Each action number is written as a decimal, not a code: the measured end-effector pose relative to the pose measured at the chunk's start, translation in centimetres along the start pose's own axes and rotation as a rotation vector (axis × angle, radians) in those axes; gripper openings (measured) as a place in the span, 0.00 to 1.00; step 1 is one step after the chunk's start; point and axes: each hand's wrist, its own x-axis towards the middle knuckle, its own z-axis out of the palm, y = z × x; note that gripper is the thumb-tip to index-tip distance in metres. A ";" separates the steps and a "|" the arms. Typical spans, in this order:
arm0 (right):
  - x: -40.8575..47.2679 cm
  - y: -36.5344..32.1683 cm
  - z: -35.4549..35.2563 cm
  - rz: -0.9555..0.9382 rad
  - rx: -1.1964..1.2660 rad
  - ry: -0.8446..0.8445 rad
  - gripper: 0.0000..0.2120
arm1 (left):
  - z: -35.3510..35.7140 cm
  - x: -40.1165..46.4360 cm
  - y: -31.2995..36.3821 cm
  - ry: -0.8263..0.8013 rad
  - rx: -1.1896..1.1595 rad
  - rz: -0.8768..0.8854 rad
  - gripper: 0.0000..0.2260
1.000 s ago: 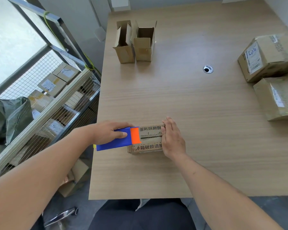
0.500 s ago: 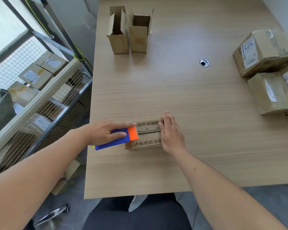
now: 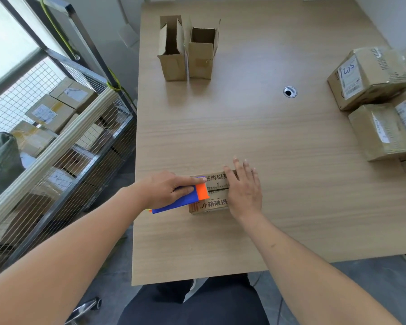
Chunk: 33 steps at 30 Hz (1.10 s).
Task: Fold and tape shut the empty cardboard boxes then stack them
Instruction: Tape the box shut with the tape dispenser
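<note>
A small cardboard box (image 3: pixel 215 204) with printed characters lies on the wooden table (image 3: pixel 279 141) near its front left. My left hand (image 3: pixel 171 188) grips a blue and orange tape dispenser (image 3: pixel 188 197), whose orange end rests on the box's left part. My right hand (image 3: pixel 244 188) lies flat on the right end of the box with straight fingers. Two empty boxes stand upright at the back: one (image 3: pixel 171 52) with flaps up, the other (image 3: pixel 203 52) beside it, open on top.
Taped parcels with labels (image 3: pixel 368 78) (image 3: pixel 380 132) sit at the table's right edge. A cable hole (image 3: pixel 290 92) is in the tabletop. Left of the table stands a wire cage (image 3: pixel 56 141) full of parcels.
My left hand has drawn the dispenser leftward along the top of the box. My right hand's fingers have straightened out over the box's right end. The camera has shifted.
</note>
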 end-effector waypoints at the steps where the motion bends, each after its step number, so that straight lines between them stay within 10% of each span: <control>1: -0.1 -0.6 0.1 0.033 0.010 0.006 0.24 | 0.0 0.2 -0.1 -0.006 -0.004 0.002 0.19; 33: 1.0 -1.4 -0.2 0.059 -0.156 -0.250 0.35 | 0.7 -4.1 -7.6 -0.070 -0.143 0.031 0.21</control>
